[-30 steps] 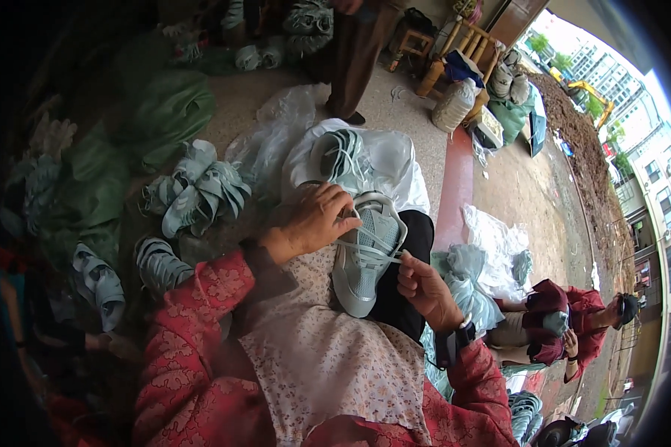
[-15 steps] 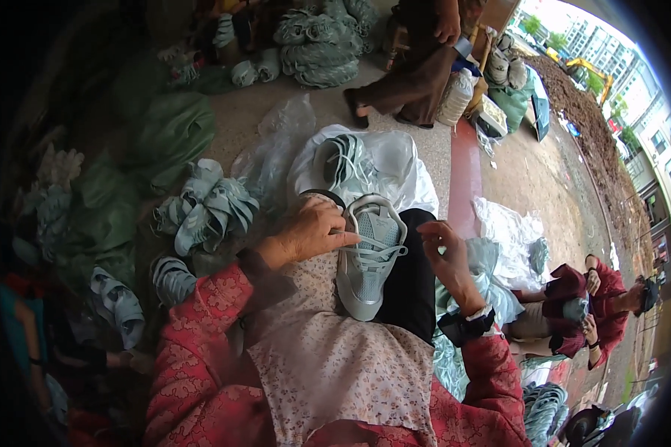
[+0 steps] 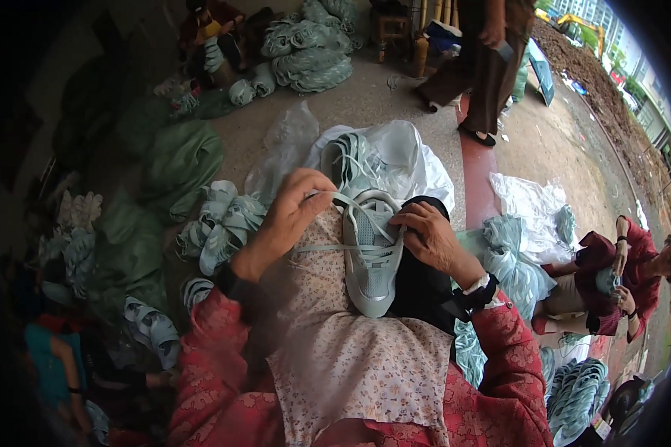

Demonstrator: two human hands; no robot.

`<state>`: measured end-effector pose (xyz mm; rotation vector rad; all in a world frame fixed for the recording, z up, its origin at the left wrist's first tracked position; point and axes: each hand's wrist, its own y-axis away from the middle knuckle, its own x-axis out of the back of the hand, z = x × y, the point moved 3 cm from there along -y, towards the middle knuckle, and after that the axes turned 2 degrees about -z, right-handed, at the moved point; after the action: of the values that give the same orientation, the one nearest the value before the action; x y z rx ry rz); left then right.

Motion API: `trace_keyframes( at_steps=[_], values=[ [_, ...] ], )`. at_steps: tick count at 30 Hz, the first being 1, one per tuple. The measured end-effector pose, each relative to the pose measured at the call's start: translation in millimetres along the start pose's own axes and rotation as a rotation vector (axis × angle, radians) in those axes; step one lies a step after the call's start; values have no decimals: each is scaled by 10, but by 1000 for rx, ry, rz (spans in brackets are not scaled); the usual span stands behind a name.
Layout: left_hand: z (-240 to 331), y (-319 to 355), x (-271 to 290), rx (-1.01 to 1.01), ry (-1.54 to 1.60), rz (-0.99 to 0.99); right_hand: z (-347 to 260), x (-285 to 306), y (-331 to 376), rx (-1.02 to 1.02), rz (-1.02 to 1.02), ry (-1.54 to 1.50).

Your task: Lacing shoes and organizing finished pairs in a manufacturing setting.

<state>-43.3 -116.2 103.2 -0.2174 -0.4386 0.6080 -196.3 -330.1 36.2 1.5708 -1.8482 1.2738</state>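
Observation:
A grey and pale-blue sneaker [image 3: 370,287] rests on my lap, its toe toward me, partly laced. My left hand [image 3: 300,205] is raised left of the shoe's opening, closed in a pinch on a pale shoelace [image 3: 346,199] that stretches back to the eyelets. Another length of lace lies out to the left over my flowered apron [image 3: 350,365]. Closed at the right edge of the shoe's opening, my right hand [image 3: 431,237] has its fingertips against the upper; whether they also hold lace is hidden.
Beyond my knees a second sneaker [image 3: 343,160] lies on white plastic [image 3: 425,175]. Bundled shoe uppers [image 3: 220,223] sit at the left beside green sacks [image 3: 183,167]. A person in brown trousers [image 3: 492,82] walks ahead; a person in red [image 3: 634,261] sits at the right.
My left hand has moved up and left, drawing a lace out. My right hand has come in onto the shoe's edge. The walking person has moved right.

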Motion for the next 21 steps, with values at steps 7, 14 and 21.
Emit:
trace_keyframes(
  at_steps=[7,14,21],
  values=[
    [-541,800,87,688,481,-400,-376,44,41,78,137,259],
    [-658,985,-446,754,1277,-360,-443,-187,-88,122,53,351],
    [-1091,873,98,273,1737,235,-813,83,89,-446,67,-1105]
  ],
)
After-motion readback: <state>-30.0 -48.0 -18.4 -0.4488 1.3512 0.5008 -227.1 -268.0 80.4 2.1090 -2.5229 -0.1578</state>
